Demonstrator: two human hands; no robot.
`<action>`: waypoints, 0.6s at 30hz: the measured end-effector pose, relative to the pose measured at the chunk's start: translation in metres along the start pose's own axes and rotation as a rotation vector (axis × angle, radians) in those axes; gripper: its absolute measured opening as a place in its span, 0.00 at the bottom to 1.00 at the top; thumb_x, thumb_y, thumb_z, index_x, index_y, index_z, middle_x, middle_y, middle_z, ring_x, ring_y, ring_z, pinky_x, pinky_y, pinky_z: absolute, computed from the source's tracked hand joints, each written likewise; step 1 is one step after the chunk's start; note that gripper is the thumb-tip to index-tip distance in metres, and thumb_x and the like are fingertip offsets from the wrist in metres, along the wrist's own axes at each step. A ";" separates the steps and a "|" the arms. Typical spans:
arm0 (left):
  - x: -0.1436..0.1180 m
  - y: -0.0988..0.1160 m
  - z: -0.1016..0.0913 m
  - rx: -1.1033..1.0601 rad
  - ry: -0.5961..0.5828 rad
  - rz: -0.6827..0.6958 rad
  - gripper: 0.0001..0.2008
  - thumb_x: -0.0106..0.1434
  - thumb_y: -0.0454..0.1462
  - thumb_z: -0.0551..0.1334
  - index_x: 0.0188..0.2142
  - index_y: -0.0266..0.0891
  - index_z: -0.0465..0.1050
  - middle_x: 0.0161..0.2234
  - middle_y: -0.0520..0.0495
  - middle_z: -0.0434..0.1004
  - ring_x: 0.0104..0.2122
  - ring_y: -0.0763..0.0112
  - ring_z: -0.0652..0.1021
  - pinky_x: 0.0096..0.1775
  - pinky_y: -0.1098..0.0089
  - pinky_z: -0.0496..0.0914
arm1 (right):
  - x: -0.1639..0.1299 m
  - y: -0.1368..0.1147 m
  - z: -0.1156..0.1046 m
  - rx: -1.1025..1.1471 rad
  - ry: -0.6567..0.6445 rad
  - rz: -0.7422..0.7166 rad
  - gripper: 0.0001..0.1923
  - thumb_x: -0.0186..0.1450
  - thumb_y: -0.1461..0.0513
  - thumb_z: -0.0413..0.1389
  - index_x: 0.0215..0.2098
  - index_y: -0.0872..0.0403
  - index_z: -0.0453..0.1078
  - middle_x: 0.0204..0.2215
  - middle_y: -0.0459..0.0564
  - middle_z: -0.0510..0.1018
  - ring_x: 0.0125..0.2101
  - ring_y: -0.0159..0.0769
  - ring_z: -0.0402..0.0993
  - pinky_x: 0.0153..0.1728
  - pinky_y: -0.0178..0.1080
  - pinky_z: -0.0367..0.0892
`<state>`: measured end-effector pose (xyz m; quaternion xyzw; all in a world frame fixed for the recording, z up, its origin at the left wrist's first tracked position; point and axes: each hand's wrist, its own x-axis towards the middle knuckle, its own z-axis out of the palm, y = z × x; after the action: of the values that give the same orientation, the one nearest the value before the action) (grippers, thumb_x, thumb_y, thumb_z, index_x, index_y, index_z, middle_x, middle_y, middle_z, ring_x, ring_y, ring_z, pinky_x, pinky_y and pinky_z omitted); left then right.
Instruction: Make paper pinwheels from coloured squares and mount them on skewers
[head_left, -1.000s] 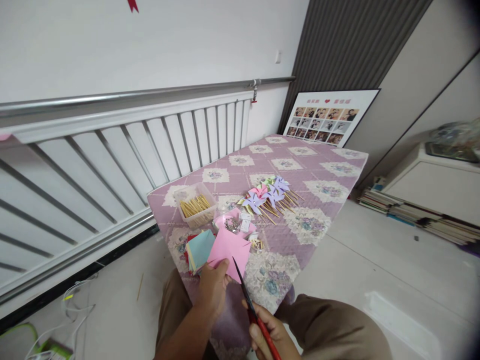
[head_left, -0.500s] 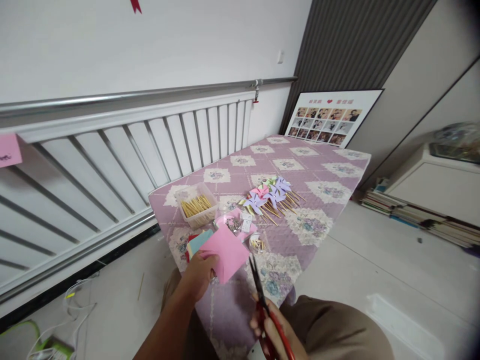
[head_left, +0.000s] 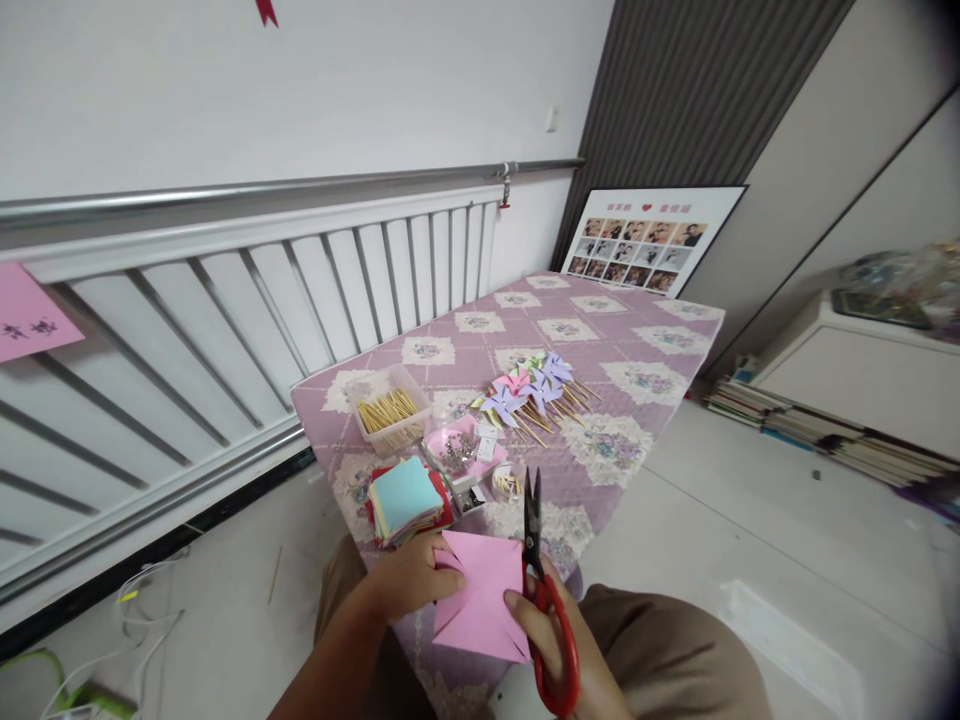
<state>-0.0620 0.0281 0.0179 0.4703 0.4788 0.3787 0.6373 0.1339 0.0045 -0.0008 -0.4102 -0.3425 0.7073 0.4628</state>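
Left hand [head_left: 409, 578]: grip clamped on the pink paper square [head_left: 480, 598], near the bench [head_left: 600, 400] edge.
Right hand [head_left: 541, 630]: grip closed on red-handled scissors [head_left: 546, 600], blades together.
Risk: blades could nick the fingers holding the paper.
Count: one paper stack [head_left: 409, 500], one stick tub [head_left: 390, 410].

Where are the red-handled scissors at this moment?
In the head view, the scissors are low and centre-right, in the right hand, blades pointing up beside the right edge of the pink paper that the left hand holds.
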 end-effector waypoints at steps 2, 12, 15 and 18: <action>-0.001 0.002 0.004 -0.102 -0.069 -0.025 0.03 0.50 0.34 0.64 0.24 0.36 0.76 0.24 0.48 0.75 0.23 0.71 0.69 0.27 0.72 0.62 | 0.000 -0.001 0.005 -0.013 0.025 -0.028 0.28 0.55 0.57 0.65 0.51 0.52 0.62 0.42 0.53 0.78 0.41 0.45 0.75 0.42 0.42 0.70; -0.011 -0.006 0.043 -0.710 -0.109 0.015 0.21 0.53 0.46 0.67 0.45 0.39 0.75 0.42 0.39 0.78 0.39 0.61 0.77 0.37 0.67 0.69 | 0.008 -0.016 0.025 0.052 0.198 -0.226 0.20 0.59 0.56 0.61 0.46 0.49 0.62 0.37 0.48 0.77 0.37 0.43 0.74 0.38 0.41 0.70; -0.009 -0.012 0.058 -0.681 0.007 0.087 0.17 0.55 0.41 0.67 0.43 0.39 0.75 0.41 0.40 0.79 0.36 0.63 0.77 0.36 0.68 0.69 | 0.009 -0.015 0.028 0.003 0.236 -0.268 0.18 0.59 0.57 0.62 0.43 0.49 0.62 0.32 0.44 0.74 0.33 0.38 0.72 0.36 0.37 0.69; -0.001 -0.005 0.063 -0.681 0.128 0.138 0.12 0.55 0.40 0.65 0.39 0.40 0.74 0.41 0.42 0.78 0.36 0.62 0.77 0.36 0.67 0.69 | 0.009 -0.009 0.024 -0.073 0.240 -0.258 0.19 0.60 0.55 0.61 0.45 0.49 0.62 0.28 0.42 0.70 0.28 0.34 0.69 0.32 0.35 0.68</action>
<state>-0.0011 0.0104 0.0193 0.2375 0.3311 0.5873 0.6993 0.1135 0.0135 0.0145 -0.4609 -0.3603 0.5748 0.5721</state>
